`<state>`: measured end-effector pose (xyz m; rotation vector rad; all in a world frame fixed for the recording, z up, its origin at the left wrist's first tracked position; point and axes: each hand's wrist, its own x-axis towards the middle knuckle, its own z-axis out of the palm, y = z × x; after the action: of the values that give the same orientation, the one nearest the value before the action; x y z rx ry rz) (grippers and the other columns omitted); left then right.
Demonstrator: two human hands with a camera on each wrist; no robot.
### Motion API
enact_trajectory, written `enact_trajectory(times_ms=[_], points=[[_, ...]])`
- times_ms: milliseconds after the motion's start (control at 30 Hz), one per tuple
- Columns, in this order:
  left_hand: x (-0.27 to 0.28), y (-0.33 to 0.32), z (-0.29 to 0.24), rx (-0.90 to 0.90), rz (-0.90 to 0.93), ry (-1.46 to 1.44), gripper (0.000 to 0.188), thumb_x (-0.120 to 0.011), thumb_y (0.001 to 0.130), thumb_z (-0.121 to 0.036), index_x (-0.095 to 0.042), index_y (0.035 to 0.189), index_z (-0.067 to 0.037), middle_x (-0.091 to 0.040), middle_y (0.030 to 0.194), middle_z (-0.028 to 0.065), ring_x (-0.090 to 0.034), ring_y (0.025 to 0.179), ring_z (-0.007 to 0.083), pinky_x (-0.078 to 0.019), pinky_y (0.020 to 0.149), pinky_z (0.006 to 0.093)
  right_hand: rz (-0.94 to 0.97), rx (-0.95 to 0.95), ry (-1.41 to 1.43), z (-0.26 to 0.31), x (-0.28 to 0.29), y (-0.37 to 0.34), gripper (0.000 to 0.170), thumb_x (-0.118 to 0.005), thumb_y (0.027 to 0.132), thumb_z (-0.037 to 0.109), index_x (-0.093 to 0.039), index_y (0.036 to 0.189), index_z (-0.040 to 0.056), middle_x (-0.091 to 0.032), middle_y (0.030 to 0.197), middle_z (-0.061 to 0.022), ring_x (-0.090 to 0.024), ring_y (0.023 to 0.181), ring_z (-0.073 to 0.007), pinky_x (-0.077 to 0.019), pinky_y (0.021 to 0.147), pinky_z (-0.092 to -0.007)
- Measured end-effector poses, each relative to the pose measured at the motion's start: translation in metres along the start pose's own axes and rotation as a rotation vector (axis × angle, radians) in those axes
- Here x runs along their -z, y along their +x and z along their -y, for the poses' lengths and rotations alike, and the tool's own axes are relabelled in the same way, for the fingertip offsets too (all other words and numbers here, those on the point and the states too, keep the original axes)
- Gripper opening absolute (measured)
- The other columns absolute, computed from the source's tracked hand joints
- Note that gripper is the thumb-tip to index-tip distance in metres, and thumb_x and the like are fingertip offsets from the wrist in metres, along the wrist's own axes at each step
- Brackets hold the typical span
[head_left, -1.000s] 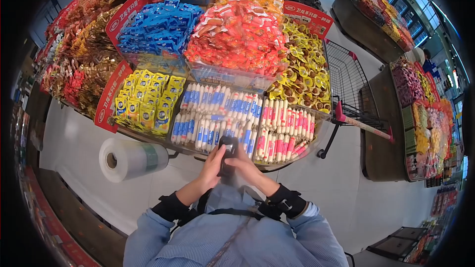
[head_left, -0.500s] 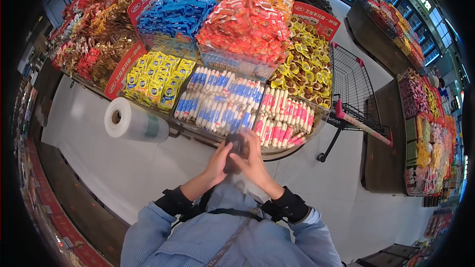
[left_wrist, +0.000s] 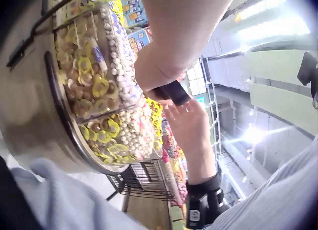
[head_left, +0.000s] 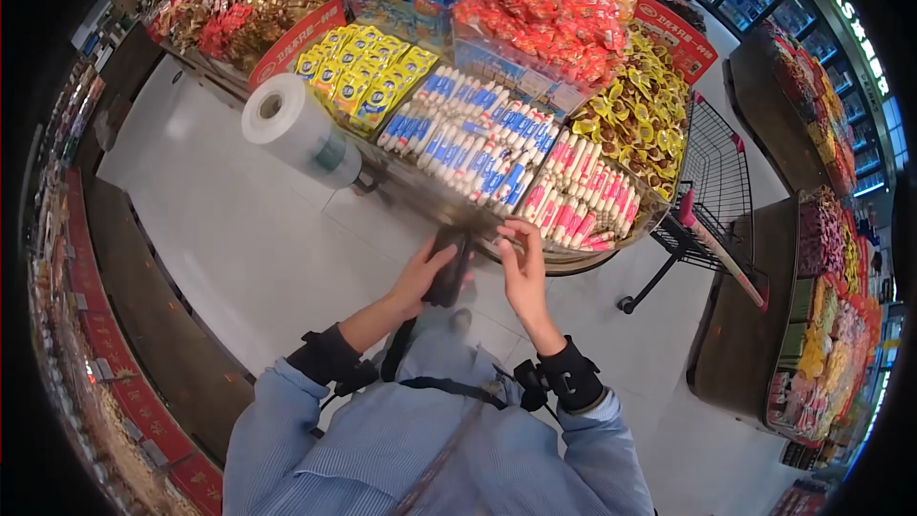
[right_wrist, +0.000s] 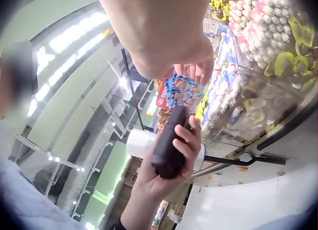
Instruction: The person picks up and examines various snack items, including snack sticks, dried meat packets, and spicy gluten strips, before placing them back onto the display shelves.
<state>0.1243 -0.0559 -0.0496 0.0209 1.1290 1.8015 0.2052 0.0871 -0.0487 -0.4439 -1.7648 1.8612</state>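
A dark, elongated object (head_left: 447, 272) is held by my left hand (head_left: 416, 279), low in front of the candy display. In the right wrist view the left hand's fingers (right_wrist: 185, 143) curl round this black object (right_wrist: 171, 145). My right hand (head_left: 525, 277) is to the right of it, apart from it in the head view, fingers loosely bent with nothing visible in them. The left wrist view shows the right hand (left_wrist: 191, 128) beside the dark object (left_wrist: 175, 92), and whether they touch there is unclear.
White sticks with blue labels (head_left: 478, 139) and others with pink labels (head_left: 583, 196) fill compartments beyond the hands. A large plastic roll (head_left: 291, 124) hangs at the display's left edge. A shopping cart (head_left: 712, 191) stands at the right.
My right hand has come off the dark object and moved right, while the left hand keeps hold of it. The head view has shifted, with the display now farther up and right.
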Motion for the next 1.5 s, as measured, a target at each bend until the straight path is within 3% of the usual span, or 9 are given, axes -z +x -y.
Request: enact_trajectory(times_ms=[233,333,533,633,767,900,1067,1300,1500], points=[[0.104,-0.024,0.017,-0.043,-0.147,0.348,0.035,-0.047,0.088,-0.016,-0.041,0.120,-0.003,-0.056,0.093,0.0088,-0.061,0.068,0.0171,-0.0487,0.059,0.0268,0.869,-0.566,-0.434,-0.099,-0.002,-0.029,0.024,-0.051,0.083,0.015,-0.056,0.103,0.0025,-0.059,0.101,-0.0096,-0.057,0.088,-0.0179,-0.0441,0.076,-0.0276],[0.147,-0.038,0.027,-0.003,-0.155,0.367,0.034,-0.047,0.088,-0.014,-0.041,0.120,-0.003,-0.057,0.094,0.0084,-0.061,0.067,0.0172,-0.0487,0.059,0.0269,1.292,-0.577,-0.487,-0.135,-0.034,-0.028,0.035,-0.048,0.085,0.023,-0.052,0.115,0.0054,-0.056,0.111,-0.0118,-0.053,0.102,-0.0226,-0.0411,0.085,-0.0316],[0.213,-0.053,0.059,0.104,-0.123,0.359,0.037,-0.047,0.088,-0.012,-0.036,0.123,-0.003,-0.057,0.090,0.0117,-0.061,0.066,0.0187,-0.0495,0.061,0.0284,1.669,-0.521,-0.567,-0.170,-0.095,-0.033,0.050,-0.048,0.085,0.034,-0.040,0.130,0.0148,-0.043,0.130,-0.0131,-0.039,0.121,-0.0287,-0.0320,0.097,-0.0345],[0.226,-0.060,0.070,0.124,-0.127,0.327,0.037,-0.049,0.087,-0.011,-0.038,0.122,-0.004,-0.057,0.089,0.0110,-0.061,0.068,0.0185,-0.0495,0.062,0.0285,1.767,-0.460,-0.543,-0.170,-0.111,-0.040,0.040,-0.049,0.084,0.034,-0.052,0.117,0.0123,-0.054,0.117,-0.0106,-0.050,0.106,-0.0260,-0.0390,0.088,-0.0331],[0.244,-0.059,0.098,0.097,-0.178,0.446,0.035,-0.052,0.086,-0.011,-0.041,0.119,-0.005,-0.057,0.091,0.0093,-0.061,0.071,0.0175,-0.0501,0.063,0.0285,1.751,-0.299,-0.283,-0.159,-0.118,-0.030,0.025,-0.054,0.079,0.028,-0.064,0.085,0.0063,-0.064,0.084,-0.0099,-0.058,0.074,-0.0221,-0.0442,0.069,-0.0317],[0.237,-0.063,0.094,0.102,-0.126,0.680,0.036,-0.056,0.084,-0.013,-0.045,0.117,-0.006,-0.057,0.096,0.0067,-0.058,0.077,0.0123,-0.0473,0.069,0.0256,1.713,-0.374,-0.506,-0.118,-0.110,-0.016,0.024,-0.052,0.078,0.026,-0.064,0.078,0.0055,-0.062,0.072,-0.0151,-0.058,0.066,-0.0277,-0.0442,0.063,-0.0355],[0.220,-0.064,0.064,0.300,0.098,0.725,0.041,-0.058,0.084,-0.024,-0.046,0.119,-0.007,-0.057,0.102,0.0046,-0.051,0.095,0.0123,-0.0406,0.083,0.0267,1.646,-0.273,-0.680,-0.149,-0.097,-0.026,0.024,-0.056,0.073,0.025,-0.063,0.074,0.0019,-0.062,0.073,-0.0156,-0.058,0.068,-0.0303,-0.0446,0.062,-0.0385],[0.209,-0.055,0.070,0.147,0.115,0.937,0.042,-0.059,0.083,-0.028,-0.047,0.118,-0.009,-0.060,0.098,0.0104,-0.057,0.086,0.0176,-0.0439,0.078,0.0291,1.630,-0.361,-1.218,-0.128,-0.120,-0.030,0.031,-0.064,0.065,0.026,-0.065,0.086,0.0036,-0.064,0.088,-0.0167,-0.061,0.081,-0.0326,-0.0481,0.070,-0.0394],[0.157,-0.067,0.035,-0.071,0.229,1.480,0.034,-0.055,0.082,-0.032,-0.048,0.108,-0.011,-0.058,0.088,0.0153,-0.058,0.075,0.0348,-0.0473,0.065,0.0419,1.451,-0.433,-0.960,-0.134,-0.100,-0.009,0.026,-0.061,0.069,0.028,-0.066,0.076,0.0038,-0.063,0.075,-0.0170,-0.061,0.074,-0.0324,-0.0474,0.067,-0.0395]])
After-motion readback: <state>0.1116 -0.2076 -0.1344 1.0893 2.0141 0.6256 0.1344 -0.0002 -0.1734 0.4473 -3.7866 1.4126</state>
